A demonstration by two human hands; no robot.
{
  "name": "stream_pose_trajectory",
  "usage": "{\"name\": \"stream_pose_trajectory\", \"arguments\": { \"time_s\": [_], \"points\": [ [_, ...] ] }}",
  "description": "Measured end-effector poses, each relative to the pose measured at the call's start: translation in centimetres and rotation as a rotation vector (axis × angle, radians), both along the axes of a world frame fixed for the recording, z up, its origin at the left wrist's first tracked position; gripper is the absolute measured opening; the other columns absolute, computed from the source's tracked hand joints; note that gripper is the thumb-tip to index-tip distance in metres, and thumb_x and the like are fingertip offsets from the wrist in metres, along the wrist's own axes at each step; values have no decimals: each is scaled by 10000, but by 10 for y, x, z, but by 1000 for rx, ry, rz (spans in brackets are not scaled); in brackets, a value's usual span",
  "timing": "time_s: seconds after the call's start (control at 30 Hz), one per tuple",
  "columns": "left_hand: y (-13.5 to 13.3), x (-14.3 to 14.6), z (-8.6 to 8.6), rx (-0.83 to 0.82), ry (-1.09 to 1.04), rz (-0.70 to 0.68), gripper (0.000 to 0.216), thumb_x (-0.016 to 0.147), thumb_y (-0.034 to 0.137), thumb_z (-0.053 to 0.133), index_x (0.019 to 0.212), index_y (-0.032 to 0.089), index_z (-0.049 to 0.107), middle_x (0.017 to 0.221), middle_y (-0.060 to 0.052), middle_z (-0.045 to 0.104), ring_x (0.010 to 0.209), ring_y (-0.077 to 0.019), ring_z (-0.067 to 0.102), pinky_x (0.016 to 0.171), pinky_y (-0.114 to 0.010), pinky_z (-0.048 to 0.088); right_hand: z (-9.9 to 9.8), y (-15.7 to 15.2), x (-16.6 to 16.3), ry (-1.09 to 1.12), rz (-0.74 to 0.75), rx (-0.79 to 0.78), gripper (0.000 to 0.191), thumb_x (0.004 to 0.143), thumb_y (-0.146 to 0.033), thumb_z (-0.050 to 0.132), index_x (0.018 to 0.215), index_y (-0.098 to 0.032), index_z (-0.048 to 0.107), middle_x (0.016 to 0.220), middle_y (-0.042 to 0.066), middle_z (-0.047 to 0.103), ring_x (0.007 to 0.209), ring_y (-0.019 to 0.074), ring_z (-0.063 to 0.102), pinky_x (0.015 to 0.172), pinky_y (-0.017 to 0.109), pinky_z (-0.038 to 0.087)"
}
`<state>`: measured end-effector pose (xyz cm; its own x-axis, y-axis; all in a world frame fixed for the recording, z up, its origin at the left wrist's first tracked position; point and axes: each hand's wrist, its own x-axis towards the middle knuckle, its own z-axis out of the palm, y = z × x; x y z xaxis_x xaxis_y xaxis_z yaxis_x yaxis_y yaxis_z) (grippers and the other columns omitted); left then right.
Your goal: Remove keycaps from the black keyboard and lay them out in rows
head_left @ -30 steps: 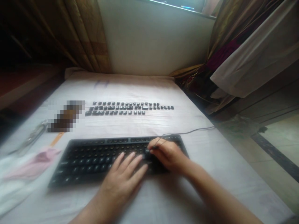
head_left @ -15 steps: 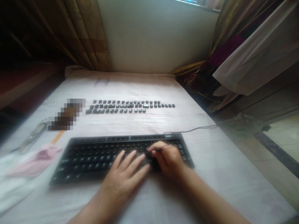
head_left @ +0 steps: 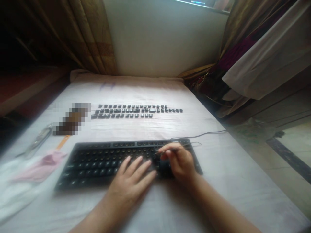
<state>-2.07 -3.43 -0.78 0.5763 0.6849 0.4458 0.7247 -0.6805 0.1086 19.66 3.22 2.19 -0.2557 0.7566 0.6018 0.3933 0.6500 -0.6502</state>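
A black keyboard (head_left: 97, 161) lies before me, with several keycaps off its upper rows and right part. My left hand (head_left: 132, 173) rests flat on its middle, fingers spread over the keys. Over the right part of the keyboard, my right hand (head_left: 179, 158) is closed in a pinch round a thin, wire-like tool (head_left: 196, 143). One end of the tool sticks out to the right with a small bend; its other end points at the keys near my left fingertips. Loose black keycaps (head_left: 121, 110) stand in three rows beyond the keyboard.
A pale cloth (head_left: 155, 129) covers the surface. At left lie a pixelated brown object (head_left: 73, 119), an orange strip (head_left: 63, 141), a pink cloth (head_left: 46, 166) and a clear, long item (head_left: 40, 139). The keyboard's cable (head_left: 201, 133) runs off to the right.
My right hand has lifted and turned a little to the right, so the tool's bent end now shows beyond it. My left hand stays on the keyboard. The view has shifted slightly.
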Motion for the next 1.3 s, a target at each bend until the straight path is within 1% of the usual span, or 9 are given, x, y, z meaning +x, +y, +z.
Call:
{"name": "stream_pose_trajectory", "arguments": {
  "time_s": [0.2, 0.27, 0.4, 0.6, 0.77, 0.93, 1.07, 1.17, 1.3],
  "points": [
    [2, -2, 5, 47, -13, 3, 348, 929, 175, 539, 1245, 263, 656, 1336, -54, 647, 1289, -260, 536, 1172, -488, 276, 0, -2, -1, 51, -21, -15, 142, 996, -191, 467, 968, -207, 606, 855, 41, 731, 537, 105, 670, 504, 208, 556],
    [2, -3, 7, 53, -67, 4, 322, 923, 198, 554, 1227, 230, 652, 1289, -66, 671, 1275, -246, 545, 1181, -462, 278, 0, -5, -3, 51, 25, 17, 146, 986, -172, 469, 994, -209, 610, 874, 49, 734, 557, 113, 677, 521, 218, 566],
    [2, -10, 8, 20, -202, 64, 287, 935, 236, 560, 1211, 174, 607, 1151, -76, 718, 1169, -223, 601, 1176, -453, 295, 3, -14, -9, 57, 154, 111, 165, 967, -144, 472, 1043, -205, 605, 869, 73, 742, 736, 167, 730, 653, 269, 613],
    [2, -17, 7, -100, -271, 143, 547, 914, 377, 619, 1390, 163, 453, 1155, -109, 697, 1126, -248, 625, 1110, -489, 383, 9, -28, -21, 48, 299, 180, 143, 992, -162, 470, 1039, -196, 600, 847, 75, 757, 815, 155, 750, 734, 232, 614],
    [3, -16, 6, -106, -279, 117, 403, 928, 315, 594, 1313, 208, 540, 1135, -76, 713, 1114, -228, 633, 1110, -470, 384, 5, -33, -27, 35, 313, 171, 162, 994, -173, 464, 1073, -207, 601, 898, 74, 769, 847, 152, 752, 761, 231, 614],
    [3, -17, 7, -123, -307, 157, 335, 932, 339, 579, 1242, 213, 592, 1102, -75, 721, 1076, -233, 648, 1086, -477, 410, 4, -33, -29, 60, 322, 132, 148, 984, -158, 493, 1067, -201, 608, 882, 80, 747, 828, 153, 737, 732, 236, 617],
    [3, -19, 8, -133, -310, 184, 323, 936, 356, 577, 1226, 215, 593, 1093, -77, 723, 1053, -235, 656, 1069, -486, 419, 5, -33, -29, -4, 278, 150, 114, 965, -149, 541, 993, -206, 636, 840, 59, 702, 732, 131, 697, 654, 209, 598],
    [4, -21, 9, -124, -294, 173, 323, 939, 355, 583, 1226, 208, 579, 1091, -75, 727, 1062, -236, 652, 1079, -491, 402, 5, -32, -27, -25, 255, 176, 106, 959, -148, 554, 976, -195, 647, 794, 46, 677, 679, 124, 668, 612, 206, 582],
    [3, -21, 10, -114, -271, 141, 313, 961, 300, 550, 1260, 206, 553, 1095, -68, 735, 1078, -227, 646, 1102, -493, 366, 7, -30, -26, -26, 300, 165, 119, 975, -172, 529, 1011, -195, 640, 824, 55, 688, 693, 129, 678, 617, 211, 587]
  ]
}}
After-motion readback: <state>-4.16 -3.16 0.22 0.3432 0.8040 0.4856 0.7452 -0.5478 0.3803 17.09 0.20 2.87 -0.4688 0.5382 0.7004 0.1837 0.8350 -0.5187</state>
